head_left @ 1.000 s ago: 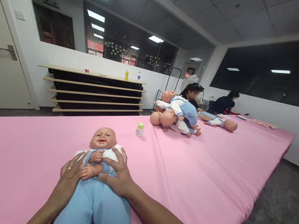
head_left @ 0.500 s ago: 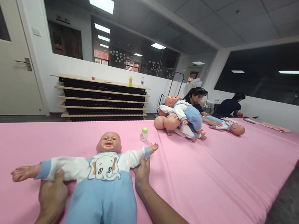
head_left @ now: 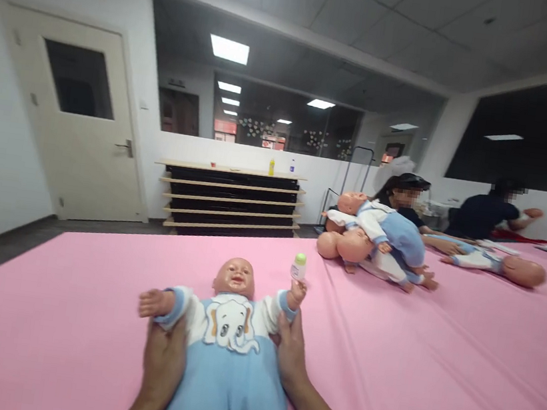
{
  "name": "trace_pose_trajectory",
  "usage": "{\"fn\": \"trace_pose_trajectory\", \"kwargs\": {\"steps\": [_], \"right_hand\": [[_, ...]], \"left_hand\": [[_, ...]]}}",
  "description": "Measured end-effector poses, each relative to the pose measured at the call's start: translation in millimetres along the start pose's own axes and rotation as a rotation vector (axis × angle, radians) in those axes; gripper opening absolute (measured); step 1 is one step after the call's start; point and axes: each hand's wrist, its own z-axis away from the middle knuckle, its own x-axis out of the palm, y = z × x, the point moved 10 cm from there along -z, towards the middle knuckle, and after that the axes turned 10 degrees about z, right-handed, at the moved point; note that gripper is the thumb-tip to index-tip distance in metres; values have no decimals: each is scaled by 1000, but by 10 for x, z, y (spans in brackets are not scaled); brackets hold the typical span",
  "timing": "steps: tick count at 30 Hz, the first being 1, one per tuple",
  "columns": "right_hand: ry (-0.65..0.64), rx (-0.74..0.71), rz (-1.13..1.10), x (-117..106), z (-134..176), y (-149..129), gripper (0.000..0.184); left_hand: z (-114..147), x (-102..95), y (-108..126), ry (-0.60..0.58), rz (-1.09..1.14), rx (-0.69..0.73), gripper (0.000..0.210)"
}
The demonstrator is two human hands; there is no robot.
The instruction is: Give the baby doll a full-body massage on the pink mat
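A baby doll [head_left: 231, 334] lies face up in front of me, dressed in a blue and white outfit with an elephant on the chest. My left hand [head_left: 163, 355] grips the sleeved arm on the picture's left, with some fingers hidden behind it. Around the other sleeve my right hand [head_left: 292, 352] is closed, its thumb near the blue cuff. Both doll arms are bent up beside the chest. Just beyond the doll's hand at right stands a small white bottle [head_left: 298, 268] with a green cap.
Several dolls [head_left: 390, 234] are piled on the pink-covered table [head_left: 399, 356] at right. Beyond them a co-worker [head_left: 403, 192] handles another doll [head_left: 488, 260]; a second person [head_left: 487, 209] sits farther back. Behind the table stands a shelf unit [head_left: 233, 203] with bottles on top.
The doll's arms have come from spread wide to bent in beside its chest, moved by my hands. My view has turned left, showing more of the door.
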Motion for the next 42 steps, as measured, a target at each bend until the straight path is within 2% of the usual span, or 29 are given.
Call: {"fn": "trace_pose_trajectory", "kwargs": {"steps": [3,5,7,10,13,17,19,23,25,27,29,32,35,39,42], "right_hand": [[-155,-119,98,193,55,-95,59],[-280,-225,230,364,153,-184,54],[-353,-322,382,494,253,-249,54],[-381,-387,504,587,321,-276,61],[-357,-370,501,578,313,-254,60],[-204,-236,331,355,238,-205,52],[-98,-131,232,180,185,-134,55],[165,176,114,-224,92,213,60],[209,253,48,-290,66,332,64],[149,211,13,-219,38,302,66],[19,85,52,-56,49,149,65],[-222,-119,199,259,169,-89,60],[-379,-237,391,471,279,-175,54],[-448,-337,539,596,328,-231,53],[-372,-334,489,536,312,-269,51]], "left_hand": [[50,276,82,-211,-20,72,52],[117,466,85,-396,-107,110,51],[207,597,53,-559,-210,143,51],[290,641,4,-659,-280,156,51],[283,605,22,-616,-262,156,51],[183,466,99,-430,-128,163,52],[105,313,30,-293,-34,82,50],[19,-94,-298,19,71,-168,54],[29,-193,-420,92,103,-248,58],[40,-145,-425,53,126,-234,60],[63,22,-321,-80,95,-138,61],[155,310,-179,-308,-39,-10,59],[210,453,-156,-422,-169,39,54],[232,528,-137,-488,-234,97,51],[204,477,-78,-433,-204,131,53]]}}
